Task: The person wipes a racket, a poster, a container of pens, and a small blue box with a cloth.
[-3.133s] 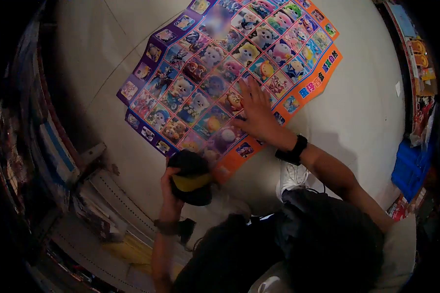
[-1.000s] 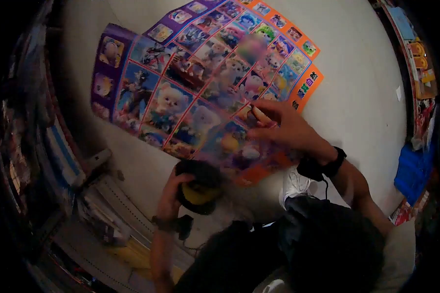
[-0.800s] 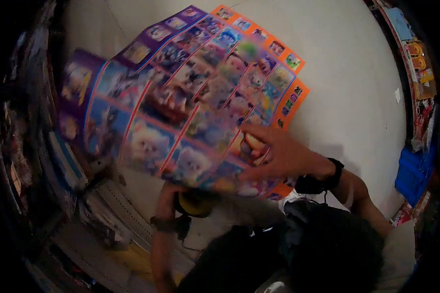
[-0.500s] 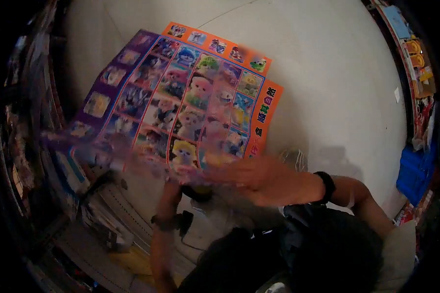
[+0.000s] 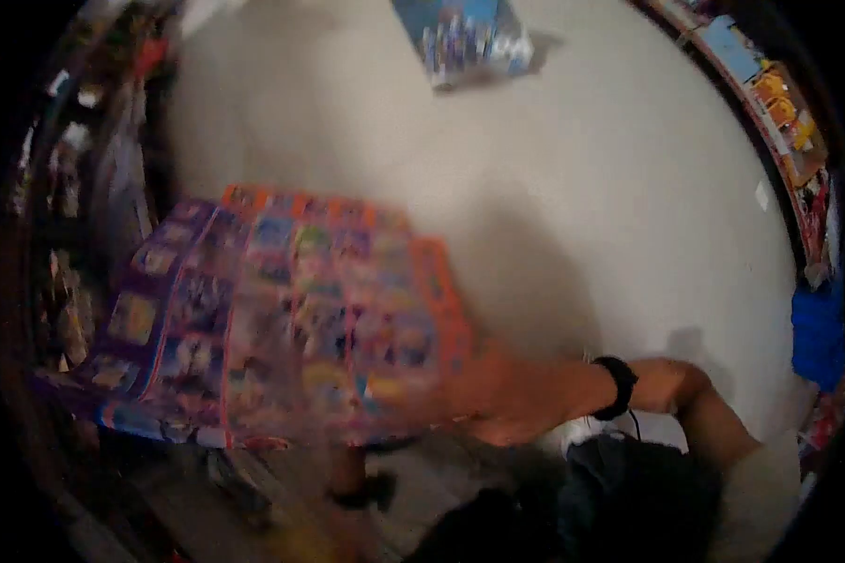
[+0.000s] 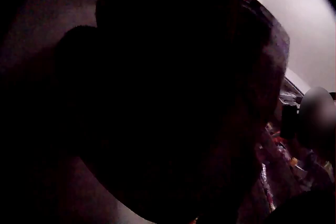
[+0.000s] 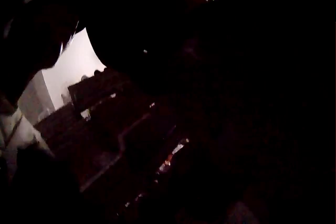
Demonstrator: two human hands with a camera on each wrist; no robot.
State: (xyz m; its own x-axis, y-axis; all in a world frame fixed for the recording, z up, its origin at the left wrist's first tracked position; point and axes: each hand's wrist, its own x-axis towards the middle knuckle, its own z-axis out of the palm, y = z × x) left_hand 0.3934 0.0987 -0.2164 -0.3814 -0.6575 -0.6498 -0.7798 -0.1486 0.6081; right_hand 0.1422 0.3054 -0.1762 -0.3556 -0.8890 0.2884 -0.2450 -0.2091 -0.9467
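A purple and orange poster (image 5: 300,319) with a grid of cartoon pictures hangs raised and blurred on the left of the head view. My right hand (image 5: 502,389) grips its lower right part, fingers smeared by motion. Below the poster's lower edge shows my left wrist (image 5: 349,474) with a dark band; the left hand itself is hidden behind the sheet. A dark sliver (image 5: 390,445) shows beside that wrist, too little to identify. The left wrist view holds a big black silhouette (image 6: 168,103) without detail, and the right wrist view is nearly black.
A blue picture sheet or packet (image 5: 465,42) lies on the pale floor (image 5: 573,169) at the top. Shelves of goods (image 5: 784,113) curve along the right, with a blue container (image 5: 819,333) below them. Dark, cluttered shelving (image 5: 70,235) stands at the left. Dark-clothed legs (image 5: 516,511) are at the bottom.
The poster has moved down and left in the head view, with my right hand on it. The left hand has become hidden behind it. The blue sheet has come into view at the top.
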